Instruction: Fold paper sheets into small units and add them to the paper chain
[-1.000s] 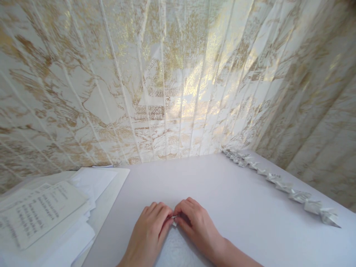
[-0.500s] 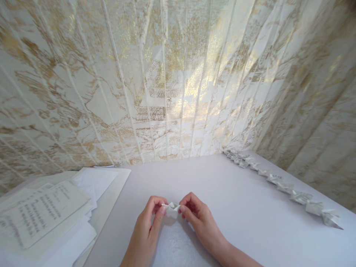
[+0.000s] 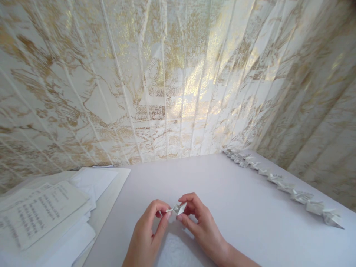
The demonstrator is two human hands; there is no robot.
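Head view. The left hand (image 3: 147,231) and the right hand (image 3: 205,227) meet above a smooth, pale lilac-white table (image 3: 211,189), with a small white folded paper piece (image 3: 178,208) between them. The left thumb and forefinger are closed on its slim, pointed left end; the right thumb and fingers hold its wider, angular body, whose folds open into a shallow hollow. The piece is near the front of the table, over its surface.

Writing: at the left, an off-white sheet (image 3: 46,213) bears slanting rows of dark characters and fainter marks, all too small and blurred to read. It lies on overlapping blank white papers (image 3: 97,181), which rest on a broad, pale sheet (image 3: 107,207) with a straight right edge.

Right side: a line of silvery-white folded paper pieces (image 3: 302,196), pointed and faceted, runs diagonally along the right part of the table, from the far edge towards the near right. The nearest ends in a dark tip.

Background: a white curtain (image 3: 167,96) with brown and gold landscape-like patterning hangs in vertical folds behind the table; its right part is in shade. Between the forearms, the surface shows a glossy, rippled patch (image 3: 178,248); whether this is film or reflection cannot be told.
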